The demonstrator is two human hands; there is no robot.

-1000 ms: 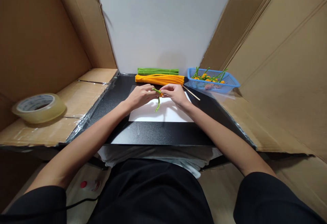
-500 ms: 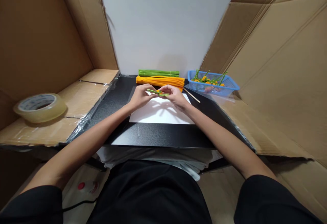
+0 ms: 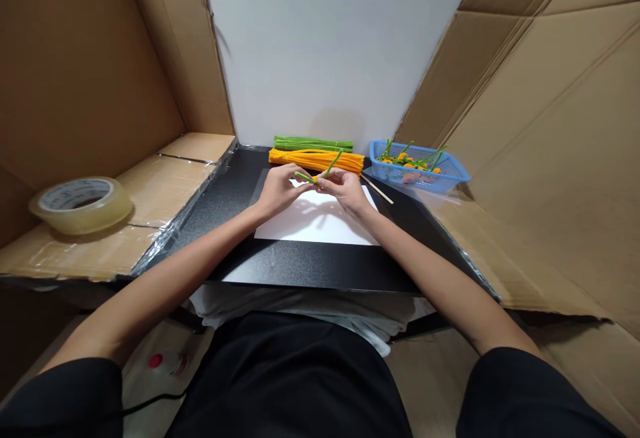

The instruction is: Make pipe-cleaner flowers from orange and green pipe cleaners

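Open in front, crowded behind and at the sides
The black table [image 3: 310, 265] offers a bare strip along its near edge and another left of the white paper [image 3: 320, 228]; a hand could pass along either. Beyond the left hand [image 3: 280, 188] and right hand [image 3: 346, 191], the orange bundle [image 3: 310, 157] and green bundle [image 3: 313, 144] block the way to the white wall [image 3: 340, 45]. A thin stick [image 3: 379, 189] slants across the gap toward the blue basket [image 3: 420, 184], whose raised sides bar the far right corner. The tape roll [image 3: 95, 221] obstructs the left ledge; cardboard walls [image 3: 560, 125] limit sideways reach.
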